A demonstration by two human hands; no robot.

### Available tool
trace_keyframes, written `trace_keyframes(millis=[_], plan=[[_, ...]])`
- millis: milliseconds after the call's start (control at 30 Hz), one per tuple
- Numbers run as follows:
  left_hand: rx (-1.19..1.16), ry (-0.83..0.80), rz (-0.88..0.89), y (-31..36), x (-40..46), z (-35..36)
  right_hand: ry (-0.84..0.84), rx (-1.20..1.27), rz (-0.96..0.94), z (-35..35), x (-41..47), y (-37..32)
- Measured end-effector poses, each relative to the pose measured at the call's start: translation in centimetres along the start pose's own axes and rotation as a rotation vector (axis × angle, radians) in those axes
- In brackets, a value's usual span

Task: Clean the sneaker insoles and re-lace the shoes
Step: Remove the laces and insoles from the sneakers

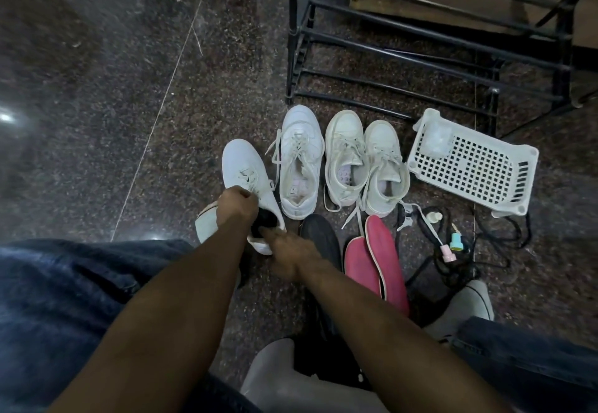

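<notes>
Pulling the insole out of the leftmost sneaker.
On the floor [97,88], my left hand [234,207] grips the sneaker [242,166] at its tongue; my right hand [284,250] reaches fingers into the heel opening, its grip unclear. Next: draw out the dark insole [263,224].

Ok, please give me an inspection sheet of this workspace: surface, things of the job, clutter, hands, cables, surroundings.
Surface: dark speckled polished stone floor.
Job's things: four white lace-up sneakers, the leftmost white sneaker in hand; two pink foam insoles lying beside a black insole.
Clutter: white perforated plastic basket on its side; small pink and teal bottles.
Hands: left hand grips the leftmost sneaker at its opening; right hand touches its heel, fingers blurred.
Cables: black cords tangled by the bottles.
Surroundings: black metal shoe rack behind the sneakers.
</notes>
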State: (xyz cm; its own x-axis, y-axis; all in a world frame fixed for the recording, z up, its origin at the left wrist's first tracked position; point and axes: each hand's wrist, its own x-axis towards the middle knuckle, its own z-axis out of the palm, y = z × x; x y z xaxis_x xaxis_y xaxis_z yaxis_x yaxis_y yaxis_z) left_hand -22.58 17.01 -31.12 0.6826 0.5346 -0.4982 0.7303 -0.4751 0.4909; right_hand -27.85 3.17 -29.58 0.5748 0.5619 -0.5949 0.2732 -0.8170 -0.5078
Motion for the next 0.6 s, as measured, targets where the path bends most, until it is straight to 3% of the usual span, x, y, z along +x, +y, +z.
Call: trace_keyframes(millis=[200, 400, 600], plan=[[-0.042, 0.025, 0.027, -0.3, 0.1, 0.1, -0.011, -0.046, -0.018, 1.6, -1.1, 1.0], [-0.297, 0.131, 0.028, 1.4, 0.1, -0.1, -0.035, -0.042, -0.031, 3.7, -3.4, 2.0], [-0.491, 0.114, -0.018, 0.5, 1.2, -0.3, -0.059, -0.011, -0.018, 3.4, -3.1, 2.0]])
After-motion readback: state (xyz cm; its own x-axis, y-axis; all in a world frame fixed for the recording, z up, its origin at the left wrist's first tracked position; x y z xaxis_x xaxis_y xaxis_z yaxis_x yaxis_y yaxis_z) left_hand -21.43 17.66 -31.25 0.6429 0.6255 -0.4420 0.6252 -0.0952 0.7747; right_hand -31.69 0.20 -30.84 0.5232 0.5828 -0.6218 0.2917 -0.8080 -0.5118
